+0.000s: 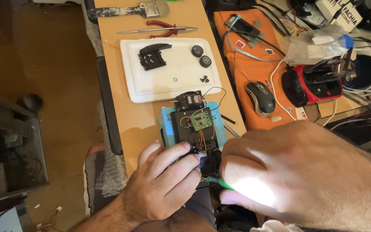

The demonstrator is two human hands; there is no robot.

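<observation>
A small black toy-car chassis [192, 124] with a green circuit board [201, 120] and coloured wires lies on a light blue pad [165, 122] at the table's near edge. My left hand [162, 189] grips the chassis's near end with its fingers curled over it. My right hand [297, 172] is closed around a green-handled tool [220, 182], whose tip points at the near end of the chassis. The tool's tip is hidden between the two hands.
A white tray [168, 86] behind the chassis holds a black plastic part [152, 56], two small wheels [201, 56] and screws. Farther back lie a paintbrush [142, 9], red pliers [162, 29] and tweezers. An orange cloth [254, 64], mouse [260, 98] and red device [314, 83] lie right.
</observation>
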